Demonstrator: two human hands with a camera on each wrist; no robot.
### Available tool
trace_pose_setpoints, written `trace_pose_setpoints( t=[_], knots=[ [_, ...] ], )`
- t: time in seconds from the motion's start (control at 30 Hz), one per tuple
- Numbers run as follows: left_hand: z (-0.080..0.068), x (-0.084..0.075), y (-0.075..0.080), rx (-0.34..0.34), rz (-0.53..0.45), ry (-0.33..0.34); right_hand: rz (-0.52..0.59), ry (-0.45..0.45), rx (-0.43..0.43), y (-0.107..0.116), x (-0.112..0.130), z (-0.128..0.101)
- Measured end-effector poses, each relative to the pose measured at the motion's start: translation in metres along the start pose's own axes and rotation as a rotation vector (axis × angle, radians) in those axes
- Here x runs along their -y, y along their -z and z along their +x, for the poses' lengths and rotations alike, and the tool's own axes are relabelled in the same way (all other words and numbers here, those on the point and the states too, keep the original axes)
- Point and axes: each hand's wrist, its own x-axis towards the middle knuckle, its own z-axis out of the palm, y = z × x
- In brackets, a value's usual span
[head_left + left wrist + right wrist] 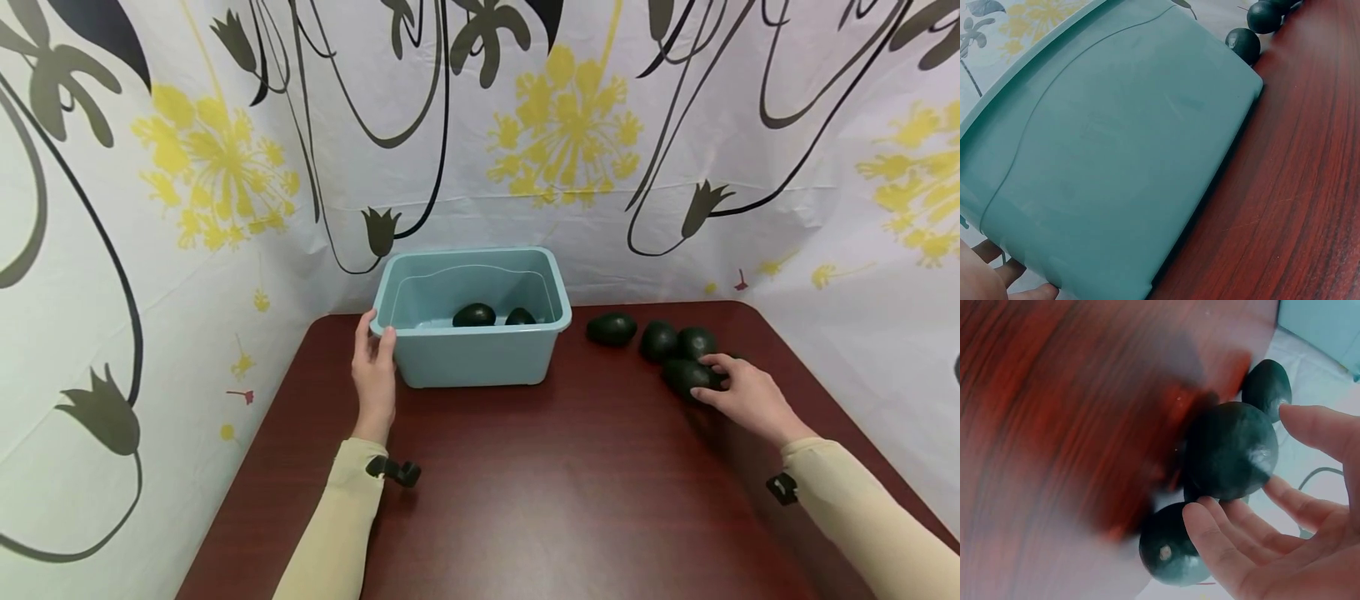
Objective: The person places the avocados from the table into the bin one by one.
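A teal plastic bin (480,358) stands at the back of the dark red table and shows up close in the left wrist view as the bin (1116,156). Two dark green avocados (474,315) (520,317) lie inside it. My left hand (373,367) grips the bin's near left corner, with its fingertips (1019,281) showing under that corner. Several more avocados lie to the right of the bin (611,328) (658,340) (696,342). My right hand (738,392) is spread around the nearest avocado (684,375) (1232,450), which rests on the table; the fingers (1229,537) touch it and the thumb (1322,428) is close beside it.
The table (570,492) has a rounded far right corner and bare surface in front of the bin. A flower-patterned white sheet (225,167) closes in the back and both sides. A second avocado (1169,547) lies just under my right fingers.
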Motion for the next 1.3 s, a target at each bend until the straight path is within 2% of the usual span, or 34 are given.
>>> trace_pose_setpoints(
  t=[0.5, 1.3],
  knots=[
    [-0.002, 0.000, 0.000, 0.000, 0.024, 0.001, -0.005, 0.009, 0.021, -0.022, -0.002, 0.004],
    [-0.001, -0.001, 0.000, -0.003, 0.008, -0.008, 0.018, -0.030, 0.028, -0.024, -0.001, 0.003]
  ],
)
